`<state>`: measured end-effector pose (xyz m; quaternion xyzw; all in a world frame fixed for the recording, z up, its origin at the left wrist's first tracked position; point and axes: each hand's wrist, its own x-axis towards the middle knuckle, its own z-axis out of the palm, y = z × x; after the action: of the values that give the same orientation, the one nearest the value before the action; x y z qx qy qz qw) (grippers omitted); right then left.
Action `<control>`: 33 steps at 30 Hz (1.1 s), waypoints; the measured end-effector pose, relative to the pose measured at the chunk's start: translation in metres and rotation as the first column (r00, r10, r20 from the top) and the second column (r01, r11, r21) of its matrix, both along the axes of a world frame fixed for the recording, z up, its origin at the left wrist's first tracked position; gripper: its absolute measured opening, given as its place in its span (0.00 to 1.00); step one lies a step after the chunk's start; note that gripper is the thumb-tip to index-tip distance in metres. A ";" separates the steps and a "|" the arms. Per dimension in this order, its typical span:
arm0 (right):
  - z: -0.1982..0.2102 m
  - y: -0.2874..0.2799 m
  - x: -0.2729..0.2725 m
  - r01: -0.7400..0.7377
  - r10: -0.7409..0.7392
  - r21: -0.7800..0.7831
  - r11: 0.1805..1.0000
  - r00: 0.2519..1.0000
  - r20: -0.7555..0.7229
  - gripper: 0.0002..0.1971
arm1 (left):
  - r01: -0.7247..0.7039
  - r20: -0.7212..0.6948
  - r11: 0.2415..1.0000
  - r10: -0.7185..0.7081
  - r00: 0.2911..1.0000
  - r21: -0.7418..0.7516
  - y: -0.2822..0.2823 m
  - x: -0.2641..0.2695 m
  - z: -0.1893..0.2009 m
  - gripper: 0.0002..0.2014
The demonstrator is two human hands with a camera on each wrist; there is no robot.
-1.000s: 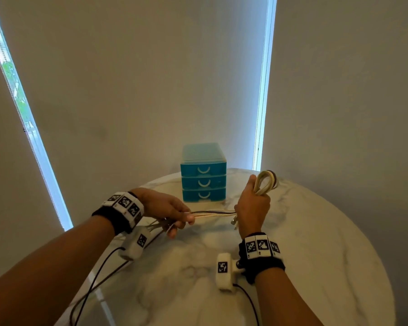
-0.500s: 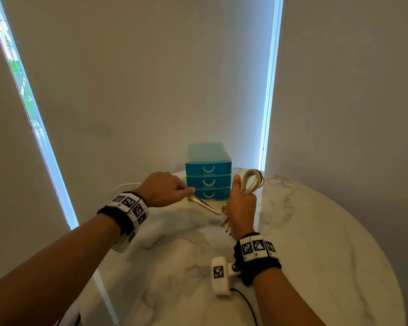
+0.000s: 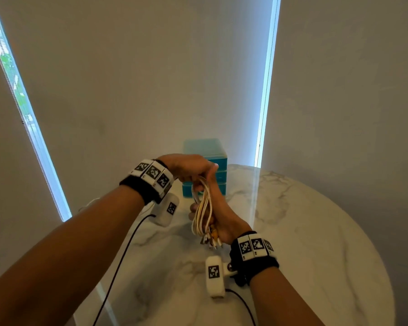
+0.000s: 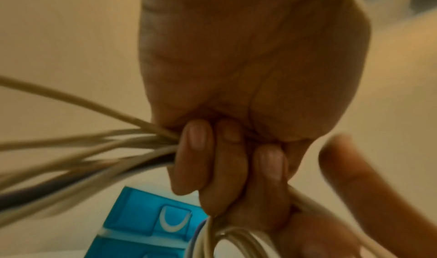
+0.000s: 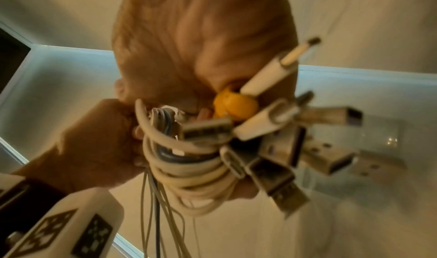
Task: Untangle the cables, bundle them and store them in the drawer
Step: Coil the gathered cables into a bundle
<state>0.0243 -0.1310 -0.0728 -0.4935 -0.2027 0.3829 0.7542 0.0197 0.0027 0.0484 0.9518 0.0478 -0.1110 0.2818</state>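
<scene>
A bundle of cream and white cables hangs in folded loops between both hands above the marble table. My right hand grips the looped cables, with several USB plugs and an orange piece sticking out near its wrist. My left hand grips the cable strands just above, fingers curled round them. The blue drawer unit stands behind the hands, its drawers shut; one drawer front shows in the left wrist view.
The round marble table ends near the wall behind the drawer unit. Black leads from the wrist cameras trail down toward me. Window strips flank the wall on the left and at the centre right.
My left hand rose and moved right, carrying the strands over onto the top of the loops. My right hand turned so the loops now hang down, plugs near the wrist.
</scene>
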 end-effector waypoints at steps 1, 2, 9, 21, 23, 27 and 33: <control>0.002 -0.001 -0.003 -0.042 0.043 -0.033 0.999 0.999 0.017 0.49 | -0.036 -0.047 0.999 0.037 0.998 0.008 0.000 0.001 0.004 0.28; 0.004 -0.002 -0.005 -0.088 0.091 -0.070 0.994 0.995 0.050 0.45 | -0.057 -0.095 0.997 0.061 0.994 0.045 -0.001 0.001 0.008 0.29; 0.009 -0.003 -0.009 -0.006 0.126 -0.477 0.879 0.967 0.221 0.10 | 0.099 -0.120 0.922 -0.057 0.991 0.375 -0.011 -0.008 0.027 0.24; 0.008 -0.016 0.005 0.133 -0.062 -0.396 0.909 0.980 0.187 0.13 | 0.069 0.327 0.928 -0.198 0.924 0.367 -0.005 -0.011 -0.013 0.24; 0.007 -0.013 0.002 0.142 -0.059 -0.391 0.909 0.974 0.217 0.13 | 0.076 0.353 0.897 -0.248 0.902 0.435 -0.004 -0.008 -0.022 0.21; 0.008 -0.003 -0.007 0.196 -0.039 -0.413 0.889 0.932 0.359 0.08 | -0.019 0.397 0.731 -0.348 0.849 0.682 -0.008 -0.007 -0.028 0.08; 0.004 0.003 0.000 0.256 -0.093 -0.344 0.903 0.900 0.427 0.06 | -0.162 0.445 0.767 -0.175 0.878 0.622 -0.008 -0.003 -0.024 0.12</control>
<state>0.0246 -0.1284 -0.0690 -0.7183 -0.2258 0.2358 0.6143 0.0169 -0.0050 0.0240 0.9871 0.0082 0.1492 -0.0582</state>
